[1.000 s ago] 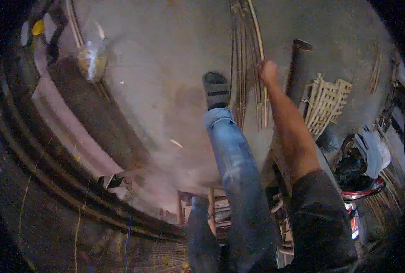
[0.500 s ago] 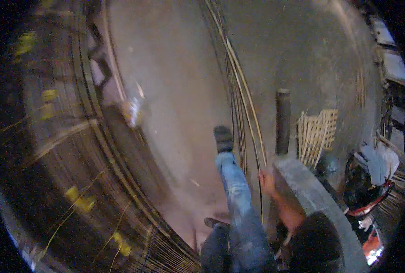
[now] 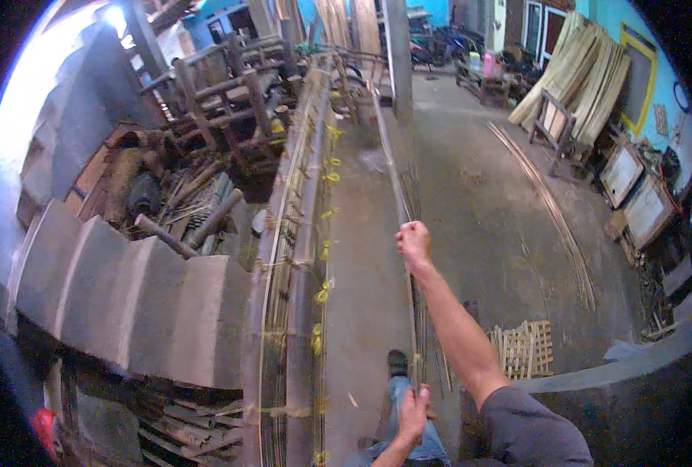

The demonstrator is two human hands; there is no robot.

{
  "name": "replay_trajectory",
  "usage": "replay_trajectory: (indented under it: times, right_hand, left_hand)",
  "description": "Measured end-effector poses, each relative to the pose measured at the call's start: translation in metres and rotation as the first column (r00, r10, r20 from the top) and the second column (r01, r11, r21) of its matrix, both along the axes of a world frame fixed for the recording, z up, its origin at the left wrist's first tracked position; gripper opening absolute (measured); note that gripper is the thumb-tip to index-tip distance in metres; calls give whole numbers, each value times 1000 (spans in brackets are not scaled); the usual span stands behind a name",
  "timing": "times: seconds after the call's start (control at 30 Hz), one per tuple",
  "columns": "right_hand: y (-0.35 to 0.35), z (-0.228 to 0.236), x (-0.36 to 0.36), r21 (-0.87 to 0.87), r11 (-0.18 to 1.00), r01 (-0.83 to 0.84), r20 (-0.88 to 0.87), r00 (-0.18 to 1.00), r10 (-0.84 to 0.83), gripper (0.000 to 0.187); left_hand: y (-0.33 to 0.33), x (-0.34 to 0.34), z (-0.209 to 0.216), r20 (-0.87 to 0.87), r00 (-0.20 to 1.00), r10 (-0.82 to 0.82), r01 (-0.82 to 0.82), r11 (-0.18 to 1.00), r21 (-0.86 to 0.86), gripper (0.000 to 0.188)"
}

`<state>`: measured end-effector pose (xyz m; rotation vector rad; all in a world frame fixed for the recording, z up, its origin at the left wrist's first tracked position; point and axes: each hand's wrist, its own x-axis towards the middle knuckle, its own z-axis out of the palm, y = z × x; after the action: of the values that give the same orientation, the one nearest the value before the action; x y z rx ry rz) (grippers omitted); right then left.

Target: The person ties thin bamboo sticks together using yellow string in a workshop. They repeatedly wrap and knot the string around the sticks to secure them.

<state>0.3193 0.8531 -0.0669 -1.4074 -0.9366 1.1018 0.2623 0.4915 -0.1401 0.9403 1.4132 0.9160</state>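
Observation:
A long, pale bamboo strip [image 3: 390, 167] runs away from me, slightly up and to the left. My right hand [image 3: 415, 246] is closed around it, the arm stretched forward. Nearer my body, my left hand [image 3: 413, 415] grips the same strip close to its lower end, above my jeans-clad leg [image 3: 430, 445]. The strip looks broader beyond the right hand and thinner between the hands. Several thin strips lie on the floor just beyond and beneath it.
Left of me stands a long rack of bamboo poles [image 3: 307, 210] with yellow ties. Corrugated roofing sheets [image 3: 136, 300] lie further left. A woven bamboo panel [image 3: 523, 349] sits by a low wall [image 3: 579, 380] at right. A strip bundle [image 3: 544, 198] lies on the floor; a pillar [image 3: 399, 58] stands ahead.
My view has risen from the floor to the room ahead. The right hand, low beside floor strips before, now grips the bamboo strip farther forward. My left hand has come into view holding it.

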Motion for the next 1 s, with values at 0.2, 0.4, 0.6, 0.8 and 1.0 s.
replay_trajectory:
  times: [0.2,0.4,0.6,0.8,1.0]
  right_hand:
    - [-219,-50,-153,288,900,-326,185,941,282,49]
    - [-348,-104,-101,-2,830,-558,189,815,548,43]
    - [-376,-243,12,-363,770,-525,629,471,618,39]
    - [-438,-325,156,-852,412,-323,395,120,911,39]
    - [-419,-311,164,-844,381,-377,315,226,922,36]
  left_hand:
    - [-76,-146,67,-424,771,475,-349,872,342,34]
    - [-223,-214,101,-540,713,446,-335,894,296,38]
    - [-342,-249,146,-667,671,323,-484,872,-64,44]
    - [-443,-261,139,-706,646,290,-615,746,-256,47]
    - [-455,-287,175,-706,678,204,-670,567,-480,47]
